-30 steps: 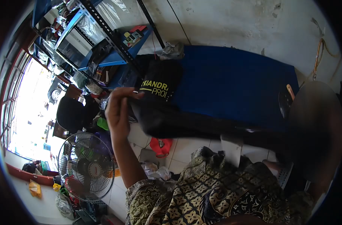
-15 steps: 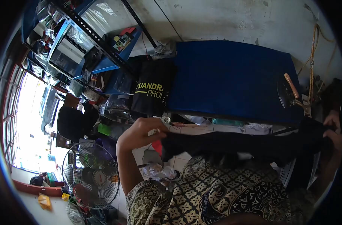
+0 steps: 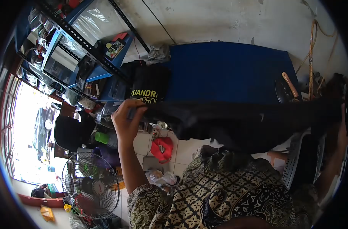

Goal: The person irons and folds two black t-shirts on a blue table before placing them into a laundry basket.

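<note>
A black garment (image 3: pixel 227 120) is stretched sideways in front of my body, with its lower edge hanging loose. At its left end, the fingers of my left hand (image 3: pixel 127 120) pinch the cloth. My right hand (image 3: pixel 342 124) grips the other end at the dark right edge of the view, its fingers mostly hidden. The cloth covers the near edge of the blue-topped table (image 3: pixel 223 70). What kind of garment it is, I cannot make out. On the cloth shows a small pale mark.
What looks like an iron with a wooden handle (image 3: pixel 290 84) rests at the table's right end. Black fabric with yellow lettering (image 3: pixel 149 82) lies left of it. Shelves (image 3: pixel 90 45) stand upper left, a fan (image 3: pixel 91 186) lower left. A red bag (image 3: pixel 161 149) is on the floor.
Both hands have lifted the black garment up and spread it wider, so it hangs fuller. My left hand moved up and slightly left. More of the red bag shows below.
</note>
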Tool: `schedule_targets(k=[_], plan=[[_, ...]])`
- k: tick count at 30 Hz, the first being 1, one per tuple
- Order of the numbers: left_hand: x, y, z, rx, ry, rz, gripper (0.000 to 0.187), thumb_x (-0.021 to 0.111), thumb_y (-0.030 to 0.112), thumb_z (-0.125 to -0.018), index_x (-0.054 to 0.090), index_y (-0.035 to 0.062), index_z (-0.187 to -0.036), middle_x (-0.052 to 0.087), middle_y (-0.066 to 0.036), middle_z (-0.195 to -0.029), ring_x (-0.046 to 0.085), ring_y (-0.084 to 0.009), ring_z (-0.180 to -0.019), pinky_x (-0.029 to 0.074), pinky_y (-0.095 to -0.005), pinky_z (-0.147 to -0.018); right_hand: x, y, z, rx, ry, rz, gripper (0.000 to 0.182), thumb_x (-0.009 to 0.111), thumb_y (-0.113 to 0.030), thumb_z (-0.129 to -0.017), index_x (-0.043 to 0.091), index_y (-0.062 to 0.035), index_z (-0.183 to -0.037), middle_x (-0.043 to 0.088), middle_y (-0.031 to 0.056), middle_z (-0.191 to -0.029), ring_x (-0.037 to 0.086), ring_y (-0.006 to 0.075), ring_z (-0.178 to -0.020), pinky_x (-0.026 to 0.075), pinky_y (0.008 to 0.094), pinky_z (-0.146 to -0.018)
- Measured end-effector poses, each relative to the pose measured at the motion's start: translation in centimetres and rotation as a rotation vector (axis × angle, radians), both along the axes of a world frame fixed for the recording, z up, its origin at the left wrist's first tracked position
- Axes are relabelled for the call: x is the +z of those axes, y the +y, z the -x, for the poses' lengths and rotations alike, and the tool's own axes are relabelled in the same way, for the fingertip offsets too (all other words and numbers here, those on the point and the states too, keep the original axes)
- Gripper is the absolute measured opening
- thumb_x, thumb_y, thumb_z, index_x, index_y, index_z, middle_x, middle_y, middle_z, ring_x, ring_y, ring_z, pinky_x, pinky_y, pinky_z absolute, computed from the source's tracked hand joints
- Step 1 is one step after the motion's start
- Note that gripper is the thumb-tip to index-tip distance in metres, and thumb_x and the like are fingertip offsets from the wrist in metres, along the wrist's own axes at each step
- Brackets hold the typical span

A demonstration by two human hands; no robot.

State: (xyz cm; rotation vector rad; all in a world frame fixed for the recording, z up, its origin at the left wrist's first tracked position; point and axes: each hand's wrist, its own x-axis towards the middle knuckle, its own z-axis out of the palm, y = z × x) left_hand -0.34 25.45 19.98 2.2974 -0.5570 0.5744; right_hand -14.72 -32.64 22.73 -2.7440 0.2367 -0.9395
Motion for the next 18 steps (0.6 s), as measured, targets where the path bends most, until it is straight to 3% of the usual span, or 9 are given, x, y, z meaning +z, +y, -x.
schedule_targets(k=[2, 3, 6, 9, 10, 11, 13, 15, 18], plan=[[0.0, -0.9, 0.1, 0.032, 0.033, 0.069, 0.011, 0.059, -0.004, -0.076, 0.056, -0.0034, -0.087, 0.061, -0.009, -0.086, 0.06, -0.0163, -0.084, 0.045, -0.0277, -0.081, -0.3, -0.4, -0.3, -0.031, -0.031, 0.012, 0.017, 0.038, -0.01, -0.089, 0.05, -0.0029, -0.098, 0.048, 0.0072, -0.091, 0.05, 0.0171, -0.086, 0.038, 0.0276, -0.081], [-0.2, -1.0, 0.0, 0.024, 0.04, 0.067, 0.011, 0.059, -0.004, -0.076, 0.056, -0.0034, -0.087, 0.061, -0.009, -0.086, 0.06, -0.0163, -0.084, 0.045, -0.0277, -0.081, -0.6, -0.5, -0.5, -0.045, -0.045, 0.023, 0.017, 0.038, -0.01, -0.089, 0.05, -0.0029, -0.098, 0.048, 0.0073, -0.091, 0.05, 0.0171, -0.086, 0.038, 0.0276, -0.081], [-1.4, -1.4, -0.6, -0.123, -0.175, 0.589, 0.008, 0.059, -0.002, -0.077, 0.056, -0.0014, -0.084, 0.059, -0.004, -0.073, 0.059, -0.0131, -0.068, 0.047, -0.0256, -0.066, -2.1, 0.5, -1.3, -0.11, -0.108, 0.025, 0.016, 0.038, -0.009, -0.089, 0.05, -0.0029, -0.097, 0.049, 0.0073, -0.091, 0.05, 0.0173, -0.086, 0.038, 0.0277, -0.081], [-3.8, -0.6, 0.2, 0.095, 0.093, 0.259, 0.01, 0.065, -0.003, -0.067, 0.057, -0.005, -0.073, 0.058, -0.007, -0.067, 0.055, -0.011, -0.058, 0.043, -0.0215, -0.052, -4.2, 2.9, -1.9, -0.143, -0.155, 0.014, 0.016, 0.038, -0.009, -0.089, 0.051, -0.0028, -0.097, 0.049, 0.0074, -0.091, 0.05, 0.0175, -0.087, 0.038, 0.0278, -0.081], [-4.2, -0.5, 0.5, 0.052, 0.122, 0.321, 0.01, 0.065, -0.004, -0.065, 0.057, -0.0048, -0.07, 0.058, -0.007, -0.066, 0.056, -0.0109, -0.058, 0.043, -0.0216, -0.052, -4.1, 4.1, -1.9, 0.021, -0.106, 0.041, 0.016, 0.039, -0.006, -0.089, 0.053, -0.0025, -0.097, 0.051, 0.0078, -0.091, 0.052, 0.0183, -0.088, 0.038, 0.0279, -0.082], [-4.5, -0.3, 0.9, 0.012, 0.165, 0.38, 0.01, 0.065, -0.005, -0.064, 0.057, -0.0046, -0.068, 0.058, -0.006, -0.065, 0.056, -0.0107, -0.058, 0.043, -0.0217, -0.053, -5.4, 4.5, -1.3, 0.009, -0.255, -0.128, 0.014, 0.04, -0.002, -0.089, 0.052, -0.0006, -0.096, 0.051, 0.0091, -0.09, 0.052, 0.0182, -0.087, 0.038, 0.0255, -0.079], [-6.3, 0.8, 0.5, -0.117, 0.203, 0.358, 0.009, 0.065, -0.007, -0.063, 0.057, -0.005, -0.067, 0.059, -0.007, -0.066, 0.057, -0.0133, -0.058, 0.045, -0.0236, -0.054, -8.9, 7.2, -1.3, -0.13, -0.065, -0.224, 0.011, 0.042, -0.002, -0.087, 0.051, 0.0009, -0.094, 0.05, 0.0121, -0.084, 0.053, 0.0205, -0.082, 0.039, 0.0262, -0.075], [-7.4, 1.1, -0.1, 0.031, 0.092, 0.062, 0.01, 0.066, -0.006, -0.063, 0.057, -0.0049, -0.068, 0.059, -0.01, -0.067, 0.058, -0.0177, -0.059, 0.047, -0.0264, -0.056, -10.1, 7.1, -1.5, -0.038, -0.057, -0.155, 0.009, 0.044, -0.004, -0.087, 0.05, 0.0013, -0.092, 0.049, 0.0148, -0.075, 0.054, 0.0222, -0.072, 0.041, 0.0296, -0.067], [-7.5, 0.6, -1.9, 0.063, 0.071, -0.036, 0.009, 0.065, -0.002, -0.067, 0.058, -0.0032, -0.073, 0.058, -0.012, -0.07, 0.059, -0.0231, -0.064, 0.046, -0.0296, -0.06, -10.3, 6.5, -3.0, -0.049, 0.053, -0.196, 0.008, 0.048, -0.007, -0.086, 0.05, 0.0011, -0.085, 0.048, 0.0158, -0.069, 0.052, 0.0258, -0.062, 0.041, 0.0334, -0.059]])
